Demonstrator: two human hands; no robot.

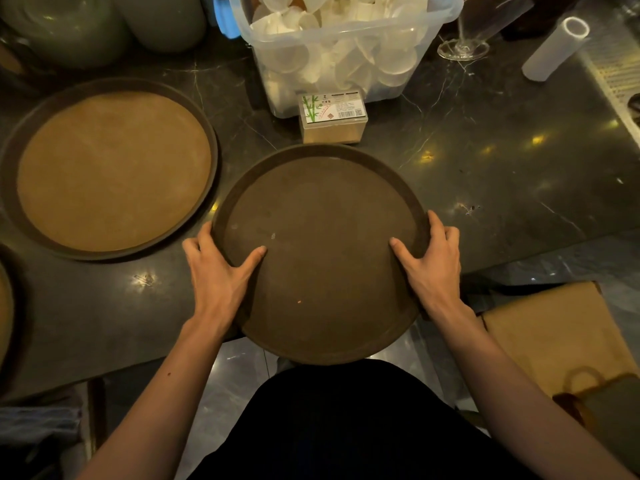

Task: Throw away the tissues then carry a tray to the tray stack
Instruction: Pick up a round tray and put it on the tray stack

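Both hands hold 1 round dark tray point(322, 258), which sits at the near edge of the dark marble worktop point(502, 161), its near part hanging out past the edge toward the person. The left hand point(221, 271) clasps the tray's left rim, thumb laid on the inner face and fingers wrapped around the outside. The right hand point(431, 268) mirrors this on the right rim, so each grip is pinching the raised lip. The tray looks bare; no tissues show on it, so the throwing-away part seems done, and the carry is in hand.

The tray looks stiff and fairly light, with a matte, non-slip-looking surface; holding it at 2 opposite points on the rim should keep it level. A second round tray point(110, 168) with a paler brown lining lies well to the left, possibly the stack. A clear tub of plastic cups point(346, 53) and a toothpick box point(332, 116) stand just beyond the held tray, so lifting toward the body avoids them.
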